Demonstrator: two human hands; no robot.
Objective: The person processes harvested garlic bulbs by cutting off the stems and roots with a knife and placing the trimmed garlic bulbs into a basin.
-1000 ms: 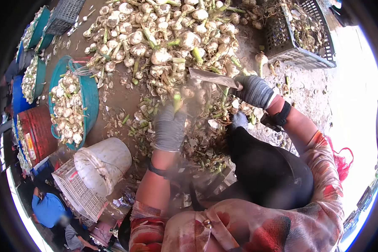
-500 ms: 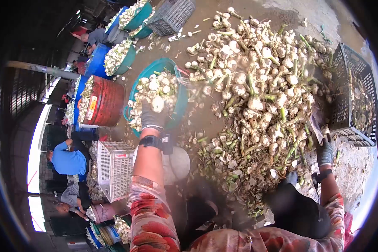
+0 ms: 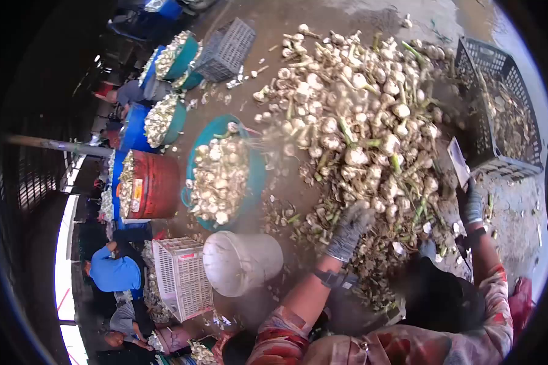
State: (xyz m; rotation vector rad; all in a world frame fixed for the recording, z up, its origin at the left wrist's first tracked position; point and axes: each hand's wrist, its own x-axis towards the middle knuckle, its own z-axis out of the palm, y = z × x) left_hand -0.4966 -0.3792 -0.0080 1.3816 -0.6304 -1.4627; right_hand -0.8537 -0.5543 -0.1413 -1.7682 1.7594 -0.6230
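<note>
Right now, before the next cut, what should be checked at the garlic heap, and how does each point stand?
1. Blade in the right hand: ok; the right hand grips the blade, though its handle is hidden.
2. Left hand away from the blade: ok; the left hand is at the near side of the garlic heap, apart from it.
3. Bulb in the left hand: cannot tell; the grip is unclear.
4. Gloves on both hands: ok.
5. Ground by the left hand free of scraps: not ok; leaf and stem scraps cover it.
6. Teal basin uncovered: ok; its bulbs lie exposed.
</note>
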